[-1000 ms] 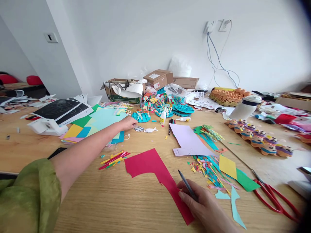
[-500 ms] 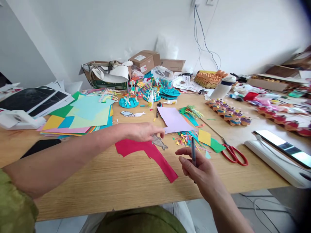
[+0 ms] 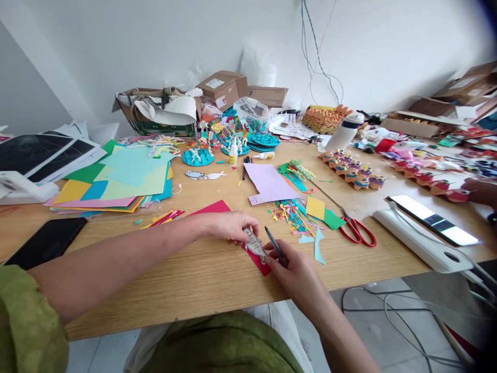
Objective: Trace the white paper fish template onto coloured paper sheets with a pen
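My left hand (image 3: 236, 226) is closed at the upper end of a grey fish cutout (image 3: 254, 245), which lies over a red paper piece (image 3: 217, 208). The fingertips of my right hand (image 3: 289, 264) touch the cutout's lower end, and a dark pen (image 3: 275, 242) is held in that hand with its tip pointing up and left. My left hand and forearm hide part of the red paper. Beyond the hands lies a lilac sheet (image 3: 267, 181), and two more fish cutouts (image 3: 204, 175) rest further back.
Red-handled scissors (image 3: 359, 231) lie right of paper scraps (image 3: 293, 215). Coloured sheets (image 3: 135, 171) and a black phone (image 3: 48, 241) are at left. A white power strip (image 3: 421, 241) sits near the right edge. Another person's hand (image 3: 481, 191) shows at far right.
My right hand has moved left to the cutout, its pen now tilted. The grey cutout is now over the red paper's right arm. Another person's hand has appeared at far right.
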`<state>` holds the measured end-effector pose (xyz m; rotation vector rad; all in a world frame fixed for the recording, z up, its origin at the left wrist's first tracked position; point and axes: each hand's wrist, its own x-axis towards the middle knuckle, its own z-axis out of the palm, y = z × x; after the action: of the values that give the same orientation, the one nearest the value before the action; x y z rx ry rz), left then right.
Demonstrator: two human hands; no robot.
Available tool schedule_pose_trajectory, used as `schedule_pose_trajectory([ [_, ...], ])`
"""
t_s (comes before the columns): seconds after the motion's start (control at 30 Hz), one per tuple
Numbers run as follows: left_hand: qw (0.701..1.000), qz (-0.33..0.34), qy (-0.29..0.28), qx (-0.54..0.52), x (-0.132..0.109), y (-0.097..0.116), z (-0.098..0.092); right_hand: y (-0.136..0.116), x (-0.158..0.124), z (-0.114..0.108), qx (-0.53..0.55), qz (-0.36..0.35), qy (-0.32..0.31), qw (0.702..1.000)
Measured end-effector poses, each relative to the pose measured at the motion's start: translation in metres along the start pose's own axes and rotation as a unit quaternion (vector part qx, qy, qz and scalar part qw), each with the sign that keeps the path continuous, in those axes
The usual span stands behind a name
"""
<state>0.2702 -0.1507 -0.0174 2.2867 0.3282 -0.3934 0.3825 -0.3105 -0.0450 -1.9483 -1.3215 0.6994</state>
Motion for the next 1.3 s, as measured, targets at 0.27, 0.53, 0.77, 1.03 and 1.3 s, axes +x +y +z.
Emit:
schedule_pose_trajectory([
  [0.27,0.984,0.006,0.148,0.098,-0.025,-0.003,-0.003,0.005,0.003,0.004,0.040,0.025,-0.020,0.999],
  [0.53,0.962,0.130,0.148,0.187,-0.034,-0.024,0.017,0.001,0.004,0.004,-0.029,0.026,-0.030,0.999],
  [0.77,0.952,0.114,0.134,0.251,-0.039,-0.022,0.023,-0.007,0.001,0.002,-0.114,-0.002,-0.033,0.993],
  [1.03,0.957,0.088,0.119,0.251,-0.038,-0.023,0.025,-0.013,-0.001,-0.004,-0.122,0.015,-0.050,0.991],
  [1.3,0.956,0.083,0.127,0.250,-0.038,-0.028,0.029,-0.014,-0.004,-0.006,-0.175,-0.001,-0.039,0.984],
])
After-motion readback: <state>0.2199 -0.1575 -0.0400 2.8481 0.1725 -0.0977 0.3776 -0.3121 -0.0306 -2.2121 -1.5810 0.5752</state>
